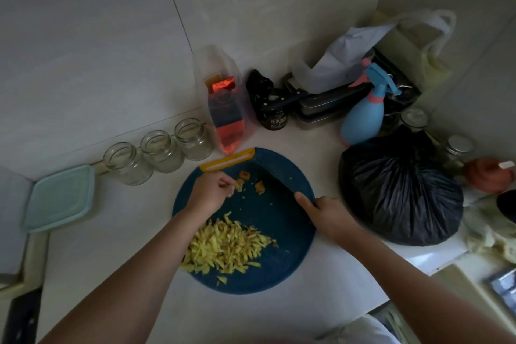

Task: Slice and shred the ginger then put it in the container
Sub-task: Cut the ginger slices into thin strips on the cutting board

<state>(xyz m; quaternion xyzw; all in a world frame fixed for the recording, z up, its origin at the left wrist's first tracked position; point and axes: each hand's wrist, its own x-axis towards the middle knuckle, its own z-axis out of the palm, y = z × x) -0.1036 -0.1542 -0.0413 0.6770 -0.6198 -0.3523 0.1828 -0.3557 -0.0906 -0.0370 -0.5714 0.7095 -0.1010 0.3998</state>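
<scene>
Looking down at the board (282, 234), I see the ginger in two lots. A heap of yellow shreds (226, 248) lies on the near left part of the board, partly under my left forearm. A few uncut pieces (247, 179) sit at its far side, just short of the board's yellow grip (227, 160).

My left hand (209, 193) is over the far left of the board, fingers curled in, their tips pinching at the pieces. My right hand (331, 218) is at the board's right edge, wrapped round the handle of the knife (276, 179), with the forefinger laid straight along the back of the blade. The dark blade runs away from me across the board's far right part, its tip near the yellow grip. I cannot tell whether its edge touches the board.

The container (60, 198), pale teal with its lid on, lies on the tabletop (117, 232) well to the left of the board. Three glass jars (159, 151) stand in a row beyond the board's left side, against the wall. A full black bag (399, 190) sits just right of the board, and a blue spray bottle (364, 117) stands beyond that.
</scene>
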